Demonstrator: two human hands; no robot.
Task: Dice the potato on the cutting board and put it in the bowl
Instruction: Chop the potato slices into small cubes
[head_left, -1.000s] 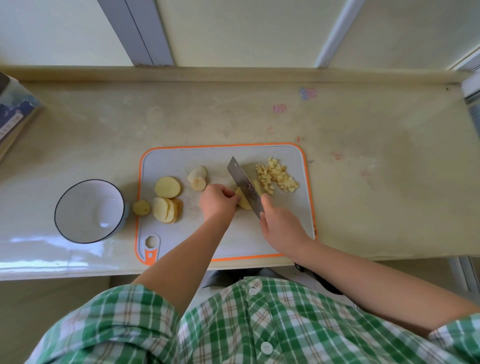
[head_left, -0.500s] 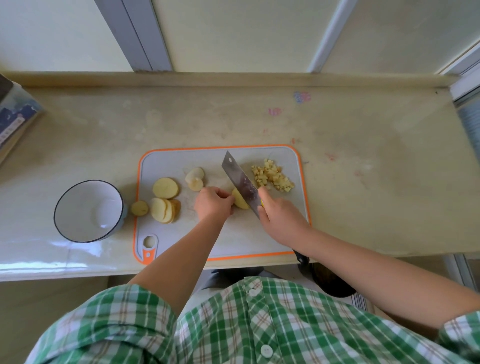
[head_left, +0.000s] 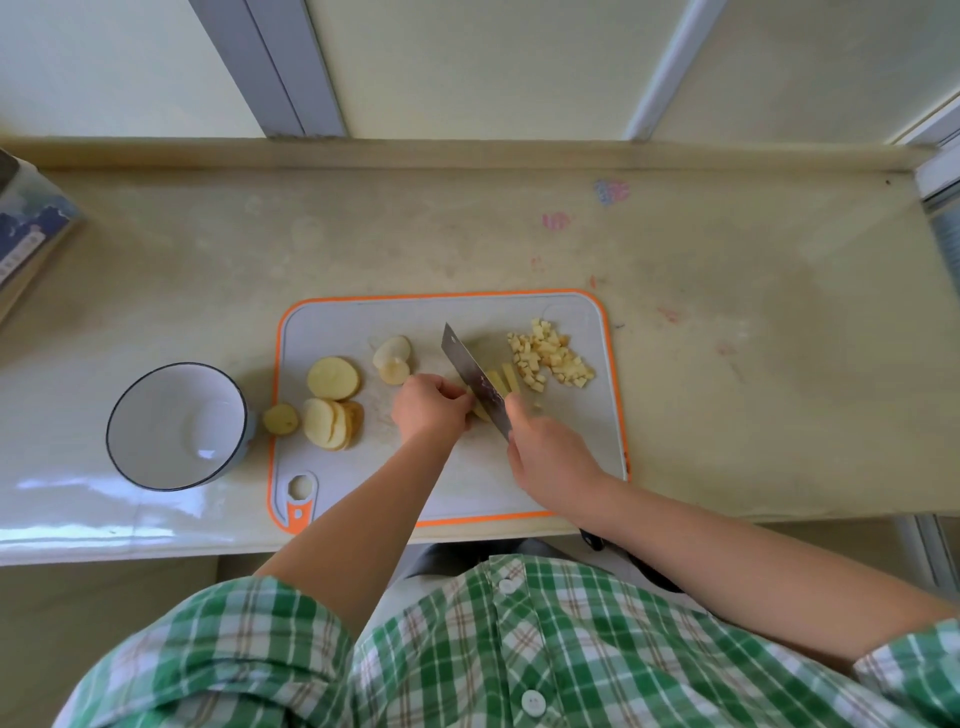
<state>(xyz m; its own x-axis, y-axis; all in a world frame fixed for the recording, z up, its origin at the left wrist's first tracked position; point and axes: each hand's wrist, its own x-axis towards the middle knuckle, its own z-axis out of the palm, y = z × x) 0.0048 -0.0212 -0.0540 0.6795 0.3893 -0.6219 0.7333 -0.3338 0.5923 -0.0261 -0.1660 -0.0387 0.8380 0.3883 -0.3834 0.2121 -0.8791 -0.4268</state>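
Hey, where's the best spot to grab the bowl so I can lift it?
Take the bowl by its left rim, thumb inside and fingers outside, coming from above left. It stands upright and empty, so the rim is free. Its right side sits close to the board and a loose slice.

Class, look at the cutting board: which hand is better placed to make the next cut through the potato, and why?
Right. The right hand grips the knife, its blade on the potato. The left hand holds the potato beside the blade, so it steadies.
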